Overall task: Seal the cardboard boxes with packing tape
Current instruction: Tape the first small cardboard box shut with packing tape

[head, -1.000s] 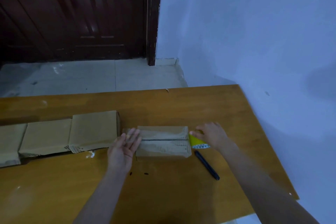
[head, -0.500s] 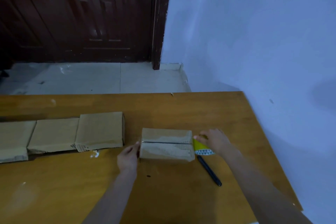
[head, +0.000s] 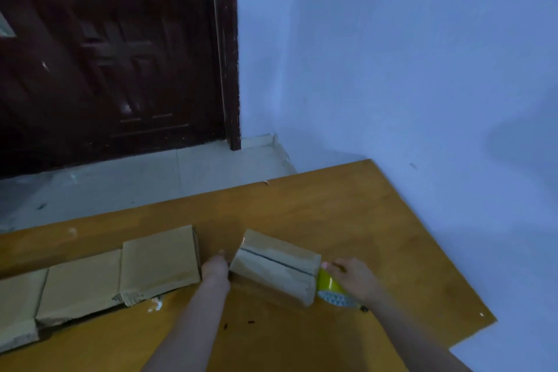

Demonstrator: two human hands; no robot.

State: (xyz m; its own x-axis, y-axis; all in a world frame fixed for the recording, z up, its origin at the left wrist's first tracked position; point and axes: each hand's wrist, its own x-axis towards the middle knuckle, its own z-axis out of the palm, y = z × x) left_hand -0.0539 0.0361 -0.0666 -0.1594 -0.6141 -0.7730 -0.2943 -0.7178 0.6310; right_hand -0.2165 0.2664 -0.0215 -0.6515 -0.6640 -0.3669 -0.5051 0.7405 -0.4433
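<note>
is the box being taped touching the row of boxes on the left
Apart: the head view shows the left hand and bare table between the box and the row.

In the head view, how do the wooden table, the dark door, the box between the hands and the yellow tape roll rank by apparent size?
1. dark door and wooden table: similar in apparent size, not ranked
2. box between the hands
3. yellow tape roll, partly hidden by the right hand
</note>
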